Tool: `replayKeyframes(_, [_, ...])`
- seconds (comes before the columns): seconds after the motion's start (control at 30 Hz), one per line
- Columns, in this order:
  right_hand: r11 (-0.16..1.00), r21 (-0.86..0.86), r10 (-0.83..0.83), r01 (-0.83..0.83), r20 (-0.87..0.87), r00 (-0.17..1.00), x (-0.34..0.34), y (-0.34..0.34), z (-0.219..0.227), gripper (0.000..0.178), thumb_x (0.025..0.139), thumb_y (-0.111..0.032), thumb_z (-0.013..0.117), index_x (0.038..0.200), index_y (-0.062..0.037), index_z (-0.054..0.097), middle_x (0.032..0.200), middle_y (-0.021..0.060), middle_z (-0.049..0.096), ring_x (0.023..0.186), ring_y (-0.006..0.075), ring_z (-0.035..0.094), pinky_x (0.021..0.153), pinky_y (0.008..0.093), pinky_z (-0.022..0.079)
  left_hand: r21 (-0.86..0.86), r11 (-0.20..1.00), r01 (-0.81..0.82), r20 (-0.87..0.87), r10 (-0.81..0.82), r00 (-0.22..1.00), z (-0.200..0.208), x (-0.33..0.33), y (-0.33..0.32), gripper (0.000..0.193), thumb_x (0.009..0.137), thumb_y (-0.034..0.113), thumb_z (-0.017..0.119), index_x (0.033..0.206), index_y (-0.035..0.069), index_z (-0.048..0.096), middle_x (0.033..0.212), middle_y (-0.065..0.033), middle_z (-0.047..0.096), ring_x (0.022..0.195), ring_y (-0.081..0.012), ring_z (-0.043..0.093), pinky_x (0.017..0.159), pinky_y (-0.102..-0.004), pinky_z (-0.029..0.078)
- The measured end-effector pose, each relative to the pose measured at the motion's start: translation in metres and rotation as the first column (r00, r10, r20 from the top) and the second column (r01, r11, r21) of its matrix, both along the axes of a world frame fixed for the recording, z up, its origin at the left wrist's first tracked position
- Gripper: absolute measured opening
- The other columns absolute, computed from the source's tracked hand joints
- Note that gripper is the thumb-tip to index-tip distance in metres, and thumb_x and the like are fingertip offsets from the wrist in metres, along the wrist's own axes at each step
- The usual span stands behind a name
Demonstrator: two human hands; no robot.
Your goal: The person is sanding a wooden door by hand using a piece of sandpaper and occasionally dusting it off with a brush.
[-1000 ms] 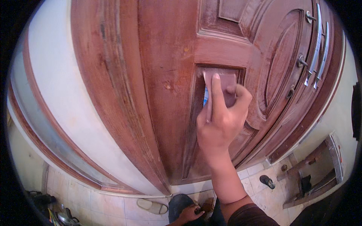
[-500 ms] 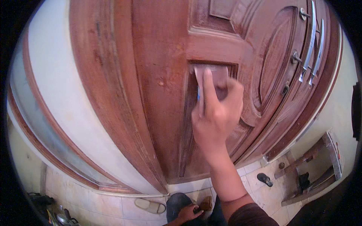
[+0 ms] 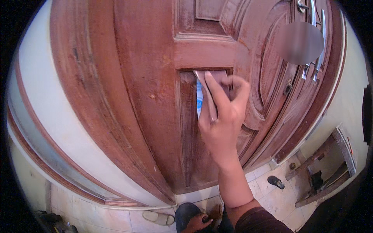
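So, the landmark is a big red-brown carved wooden door [image 3: 210,54]. Below its left part sits a beige slip-on sandal [image 3: 158,218]. Next along, under the door, the left hand [image 3: 199,223] is by a denim-clad knee [image 3: 185,216]; can't tell if it's gripping anything. A folded purplish-brown sheet of sandpaper [image 3: 218,76], white and blue on its back, is against the door's recessed lower panel, pinched in the right hand's [image 3: 224,118] fingers. Further right: a black flip-flop [image 3: 276,181] below the door, then long shiny silver handles [image 3: 318,66] on it.
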State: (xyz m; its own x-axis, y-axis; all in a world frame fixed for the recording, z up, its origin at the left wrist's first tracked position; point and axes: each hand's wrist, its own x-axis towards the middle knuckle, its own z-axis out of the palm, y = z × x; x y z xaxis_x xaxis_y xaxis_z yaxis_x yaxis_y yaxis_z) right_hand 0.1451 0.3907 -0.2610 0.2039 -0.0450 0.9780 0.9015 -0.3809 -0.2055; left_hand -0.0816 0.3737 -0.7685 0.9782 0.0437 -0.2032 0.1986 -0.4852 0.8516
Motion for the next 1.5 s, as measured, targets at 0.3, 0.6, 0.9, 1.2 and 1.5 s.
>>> replayKeyframes(0.3, [0.978,0.034,0.203,-0.204,0.027,0.979,0.024,-0.011,-0.006,0.046,0.080,0.009,0.072,0.124,-0.0033,0.073,0.117,0.0202,0.053,0.103,0.0365,0.060,0.091,0.0400,0.052,0.135,0.990,0.047,-0.039,-0.042,0.998,-0.006,0.006,0.001,0.058,0.088,0.061,0.074,0.113,0.009,0.072,0.109,-0.0174,0.073,0.103,-0.0347,0.072,0.092,-0.0452,0.057])
replayKeyframes(0.6, [0.960,0.084,0.268,-0.268,0.021,0.963,0.029,-0.012,-0.006,0.039,0.083,0.006,0.073,0.121,-0.0017,0.074,0.113,0.0195,0.054,0.101,0.0329,0.061,0.089,0.0382,0.051,0.133,0.990,0.046,-0.006,-0.046,0.999,-0.020,0.009,0.004,0.060,0.088,0.062,0.073,0.115,0.008,0.072,0.111,-0.0164,0.073,0.100,-0.0309,0.073,0.092,-0.0434,0.057])
replayKeyframes(0.9, [0.894,0.165,0.440,-0.417,-0.141,0.887,0.016,-0.019,-0.008,0.028,0.090,0.002,0.072,0.118,0.0005,0.074,0.109,0.0136,0.054,0.081,0.0192,0.056,0.075,0.0328,0.048,0.178,0.984,0.030,-0.018,-0.028,0.999,-0.020,0.003,-0.002,0.060,0.089,0.060,0.074,0.118,0.008,0.071,0.111,-0.0149,0.073,0.100,-0.0290,0.073,0.092,-0.0421,0.058])
replayKeyframes(1.2, [0.886,0.145,0.458,-0.440,-0.131,0.879,0.016,-0.020,-0.002,0.029,0.090,0.001,0.072,0.119,0.0011,0.073,0.109,0.0161,0.055,0.081,0.0232,0.058,0.076,0.0337,0.049,0.115,0.993,0.015,-0.058,-0.008,0.998,-0.019,0.005,-0.003,0.064,0.088,0.064,0.072,0.119,0.008,0.072,0.115,-0.0159,0.073,0.103,-0.0289,0.073,0.094,-0.0421,0.057])
replayKeyframes(1.5, [0.852,0.168,0.516,-0.495,-0.114,0.849,0.016,-0.015,0.012,0.025,0.094,0.000,0.069,0.119,0.0015,0.075,0.108,0.0126,0.056,0.086,0.0179,0.059,0.079,0.0308,0.050,0.165,0.986,0.019,-0.080,-0.006,0.997,-0.024,0.009,-0.003,0.064,0.088,0.065,0.072,0.120,0.009,0.071,0.117,-0.0154,0.073,0.104,-0.0290,0.073,0.095,-0.0419,0.057])
